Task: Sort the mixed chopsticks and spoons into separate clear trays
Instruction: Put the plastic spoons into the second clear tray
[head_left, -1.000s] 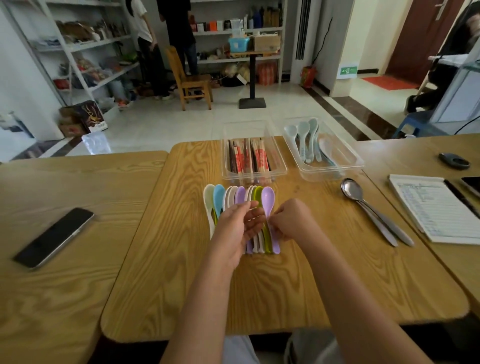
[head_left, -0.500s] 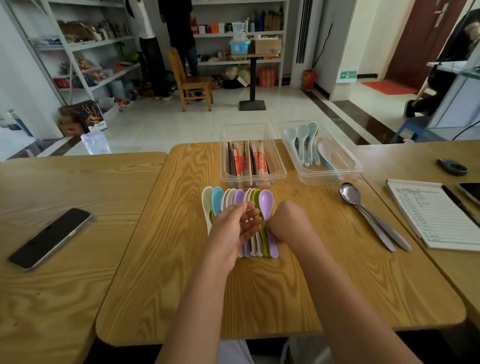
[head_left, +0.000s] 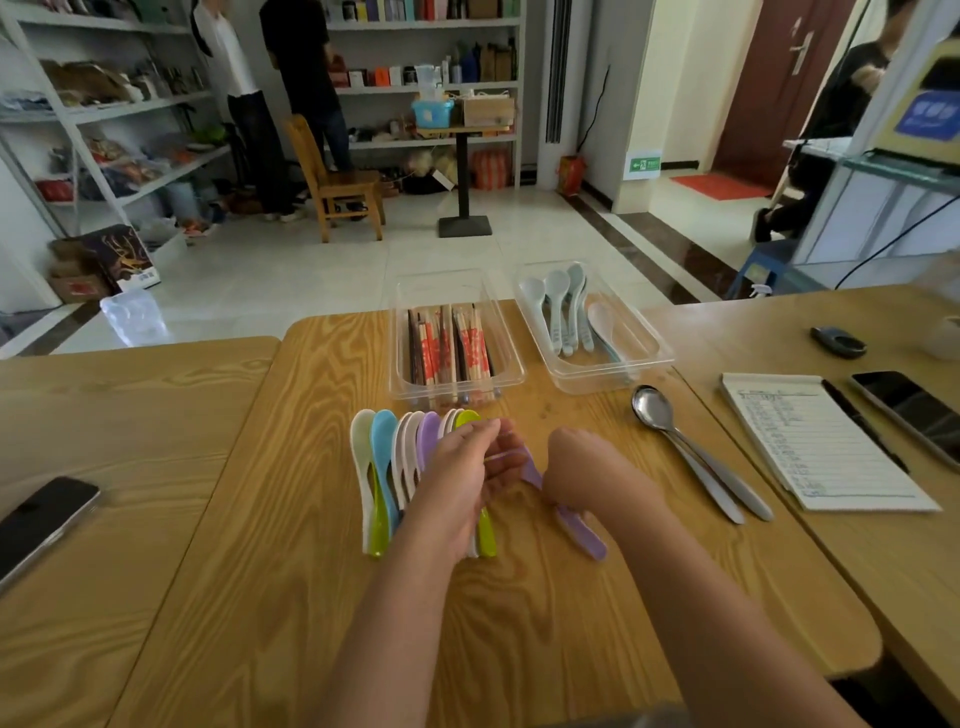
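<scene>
A row of coloured plastic spoons lies side by side in the middle of the wooden table. My left hand rests over the right part of the row with its fingers fairly straight. My right hand grips a purple spoon that is angled away from the row, handle pointing down to the right; its bowl is hidden behind my left hand. Behind the row stand a clear tray of chopsticks and, to the right, a clear tray holding pale blue and white spoons.
Two metal spoons lie right of my hands. A lined notebook, a pen and a phone sit on the right table, another phone on the left one. People stand by shelves behind.
My right hand has pulled the purple spoon off the right end of the row and swung its handle to the right. My left hand stays on the row.
</scene>
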